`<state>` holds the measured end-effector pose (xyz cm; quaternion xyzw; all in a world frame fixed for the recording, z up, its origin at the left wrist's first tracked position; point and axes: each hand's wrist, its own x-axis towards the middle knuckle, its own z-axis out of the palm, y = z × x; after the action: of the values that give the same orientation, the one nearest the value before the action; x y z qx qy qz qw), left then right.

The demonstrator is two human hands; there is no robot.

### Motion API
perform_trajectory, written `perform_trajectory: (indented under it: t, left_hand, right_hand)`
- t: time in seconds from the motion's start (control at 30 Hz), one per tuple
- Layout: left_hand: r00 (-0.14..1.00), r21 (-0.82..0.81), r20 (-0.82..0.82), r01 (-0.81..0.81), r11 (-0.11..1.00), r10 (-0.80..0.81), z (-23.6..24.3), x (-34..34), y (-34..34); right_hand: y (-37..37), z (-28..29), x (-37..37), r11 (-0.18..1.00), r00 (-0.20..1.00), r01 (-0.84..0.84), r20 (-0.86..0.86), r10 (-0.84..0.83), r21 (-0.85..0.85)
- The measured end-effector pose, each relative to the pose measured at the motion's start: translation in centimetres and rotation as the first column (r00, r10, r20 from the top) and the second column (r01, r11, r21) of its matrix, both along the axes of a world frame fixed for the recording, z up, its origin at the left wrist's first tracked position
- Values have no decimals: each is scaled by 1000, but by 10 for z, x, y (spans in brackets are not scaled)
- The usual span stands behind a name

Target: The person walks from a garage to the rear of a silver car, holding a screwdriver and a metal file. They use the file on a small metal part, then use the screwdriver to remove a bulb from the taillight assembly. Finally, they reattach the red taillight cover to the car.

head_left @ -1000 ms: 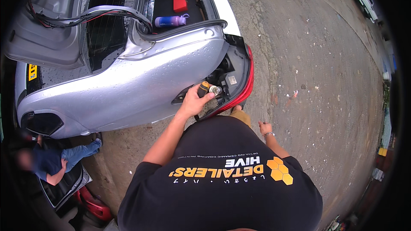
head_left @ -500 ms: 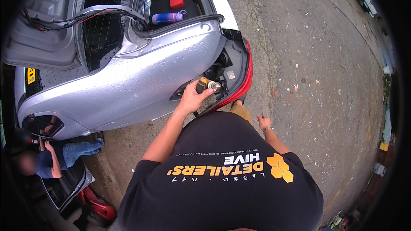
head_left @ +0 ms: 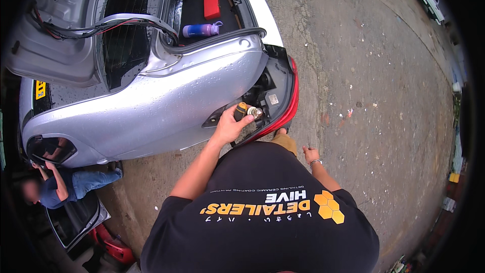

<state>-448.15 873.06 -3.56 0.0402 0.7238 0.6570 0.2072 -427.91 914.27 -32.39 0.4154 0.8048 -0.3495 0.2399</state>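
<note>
My left hand (head_left: 230,127) is closed around a stubby yellow-and-black handle (head_left: 240,111), which looks like a short screwdriver; its tip is hidden. Beside the handle, close to my thumb, is a clear glass bulb (head_left: 257,113) with a pale base. Both are next to the dark tail-light opening at the rear corner of a silver car (head_left: 166,103). The red tail light (head_left: 290,106) curves around that corner. My right hand (head_left: 311,155) hangs by my right side, away from the car, its fingers curled together; anything in them is too small to make out.
The car's boot lid (head_left: 55,45) stands raised, with wires hanging from it. Inside the boot lie a purple-blue bottle (head_left: 202,30) and a red box (head_left: 211,0). Another person (head_left: 60,189) works low at the car's far-left side, near a loose door panel (head_left: 76,220) and a red car part (head_left: 113,242).
The whole view has shifted slightly, so the car sits a little lower. My left hand keeps its hold on the handle and bulb. My right hand's fingers have turned slightly.
</note>
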Motion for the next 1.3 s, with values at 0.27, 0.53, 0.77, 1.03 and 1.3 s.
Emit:
perform_trajectory:
  t: [0.27,0.53,0.77,1.03,1.3]
  left_hand:
    - [1000,8,8,-14,1000,13,13,2,5]
    - [998,-20,-56,-5,1000,4,-1,3,5]
    - [998,8,-65,-13,1000,13,-10,3,5]
    - [998,37,-55,-15,999,17,-5,3,6]
    - [998,46,-68,-6,999,9,-8,1,7]
  right_hand:
    - [-8,20,-10,1000,999,-30,-34,30,9]
    - [-17,15,2,999,999,26,-25,-27,-40]
    - [-15,16,17,998,999,50,-17,-51,-43]
    - [-14,16,16,1000,1000,8,22,-8,-24]
    - [-13,24,14,998,999,52,16,-52,-37]
